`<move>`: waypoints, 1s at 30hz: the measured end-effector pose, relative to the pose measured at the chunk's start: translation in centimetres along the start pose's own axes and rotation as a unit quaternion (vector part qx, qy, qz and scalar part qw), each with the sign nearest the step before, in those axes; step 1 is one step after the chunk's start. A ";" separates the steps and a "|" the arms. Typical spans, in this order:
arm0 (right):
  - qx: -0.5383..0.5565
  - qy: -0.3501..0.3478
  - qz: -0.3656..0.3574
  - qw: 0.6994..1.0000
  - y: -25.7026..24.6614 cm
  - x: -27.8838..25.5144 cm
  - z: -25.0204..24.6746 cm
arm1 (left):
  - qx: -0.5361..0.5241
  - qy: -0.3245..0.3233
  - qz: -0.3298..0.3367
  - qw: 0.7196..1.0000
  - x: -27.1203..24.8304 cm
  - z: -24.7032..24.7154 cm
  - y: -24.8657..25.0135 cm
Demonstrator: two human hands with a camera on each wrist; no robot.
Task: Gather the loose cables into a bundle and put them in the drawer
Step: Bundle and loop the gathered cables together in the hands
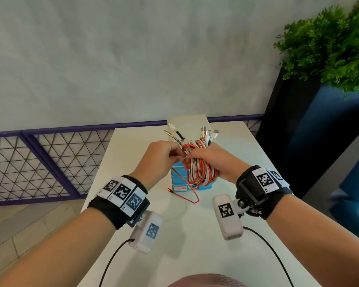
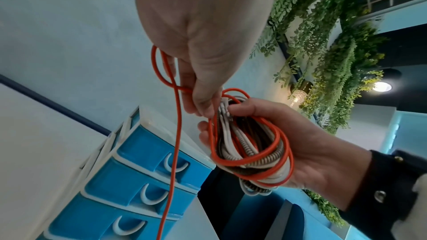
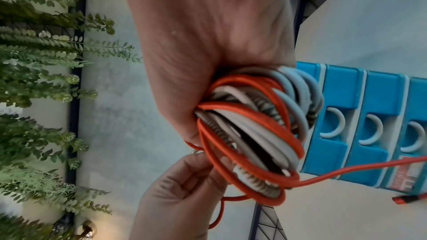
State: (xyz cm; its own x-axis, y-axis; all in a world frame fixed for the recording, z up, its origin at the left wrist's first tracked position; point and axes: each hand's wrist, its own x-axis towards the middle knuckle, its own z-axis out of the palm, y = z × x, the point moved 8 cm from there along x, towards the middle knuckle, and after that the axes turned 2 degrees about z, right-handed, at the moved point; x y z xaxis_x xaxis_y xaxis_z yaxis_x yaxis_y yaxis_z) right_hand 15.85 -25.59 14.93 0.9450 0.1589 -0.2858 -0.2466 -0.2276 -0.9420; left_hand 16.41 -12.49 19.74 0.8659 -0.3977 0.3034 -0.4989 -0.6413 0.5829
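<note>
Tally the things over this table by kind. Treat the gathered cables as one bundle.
Hands: 2 (left hand, right hand)
Cable bundle: 1
Drawer unit: 1
Wrist cameras: 2 (left wrist camera, right wrist camera)
Total: 6

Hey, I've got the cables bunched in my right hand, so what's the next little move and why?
Probably wind the loose red cable once more around the bundle with your left hand. Your right hand grips the coil, the left pinches the red cable, but its tail hangs down onto the table. The drawers look closed, so tidy the tail first.
</note>
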 end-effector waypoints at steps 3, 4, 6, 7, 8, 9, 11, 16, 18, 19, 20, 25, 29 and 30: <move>0.075 -0.045 0.022 0.996 0.2 -0.4 0.8 | -0.011 0.005 0.000 1.000 -0.2 0.0 0.0; 0.105 -0.061 0.031 0.992 0.3 -0.6 1.1 | -0.013 0.007 -0.001 1.000 -0.2 -0.1 -0.1; 0.137 -0.073 0.037 0.987 0.3 -0.8 1.4 | -0.023 0.011 -0.004 1.000 -0.3 -0.1 -0.3; 0.139 -0.068 0.033 0.987 0.3 -0.7 1.4 | -0.030 0.010 -0.006 0.999 -0.2 0.0 -0.4; 0.130 -0.059 0.025 0.989 0.2 -0.7 1.3 | -0.035 0.005 -0.010 0.999 -0.1 0.1 -0.5; 0.111 -0.047 0.016 0.993 0.2 -0.5 1.1 | -0.039 -0.008 -0.018 0.999 0.0 0.2 -0.7; 0.062 -0.018 0.003 0.998 0.2 -0.3 0.7 | -0.057 -0.057 -0.038 0.996 0.4 0.9 -1.3; 0.017 0.069 -0.005 0.997 0.8 -0.1 -1.7 | -0.114 -0.180 -0.117 0.970 -0.1 1.1 -4.3; 0.017 0.123 -0.009 0.992 1.2 -0.3 -3.7 | -0.132 -0.184 -0.157 0.961 -0.8 0.4 -6.1; 0.021 0.144 -0.004 0.989 1.5 -0.3 -4.7 | -0.162 -0.176 -0.178 0.955 -1.2 0.1 -6.9; 0.026 0.154 0.004 0.988 1.8 -0.4 -5.4 | -0.200 -0.167 -0.193 0.946 -1.6 -0.2 -7.4; 0.049 0.143 -0.002 0.989 2.0 -0.2 -5.2 | -0.315 -0.176 -0.198 0.911 -2.3 0.9 -6.9; 0.094 0.120 -0.033 0.988 1.4 0.1 -3.1 | -0.359 -0.236 -0.193 0.882 -2.5 2.8 -4.2; 0.098 0.121 -0.033 0.987 1.4 0.3 -2.8 | -0.339 -0.276 -0.187 0.880 -2.8 3.4 -3.5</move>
State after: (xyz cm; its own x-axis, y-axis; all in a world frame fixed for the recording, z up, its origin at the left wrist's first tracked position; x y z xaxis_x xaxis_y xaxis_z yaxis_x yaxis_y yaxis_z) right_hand 16.35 -28.55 14.04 0.9783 -0.0721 -0.1943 -0.1969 -0.0307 -0.9799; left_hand 15.65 -11.37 14.26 0.7210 -0.6206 -0.3082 0.1160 -0.3305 0.9367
